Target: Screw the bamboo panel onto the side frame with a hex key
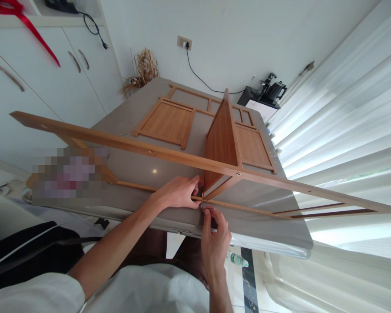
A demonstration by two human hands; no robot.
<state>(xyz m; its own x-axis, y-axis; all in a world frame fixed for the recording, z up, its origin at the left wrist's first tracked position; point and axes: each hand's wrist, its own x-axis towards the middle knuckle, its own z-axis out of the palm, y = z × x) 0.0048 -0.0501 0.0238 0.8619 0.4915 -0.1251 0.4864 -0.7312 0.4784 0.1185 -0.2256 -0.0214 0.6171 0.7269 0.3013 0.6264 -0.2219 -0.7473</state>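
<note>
A wooden side frame (143, 150) stands on its long edge across the near part of the table, joined to an upright wooden panel (221, 148) that runs away from me. My left hand (180, 192) is closed around the frame's lower rail, right where the panel meets it. Just to its right, my right hand (217, 226) pinches a thin bent metal tool, which looks like a hex key (209, 208), between thumb and forefinger. The tool's short end touches or lies close to the joint; whether it sits in a screw is too small to tell.
More wooden panels (166, 121) and a lattice-like frame (195, 98) lie flat on the grey table (130, 156). A kettle (276, 90) stands on a small cabinet behind. White curtains (355, 100) hang at right. A plastic bottle (237, 259) lies on the floor.
</note>
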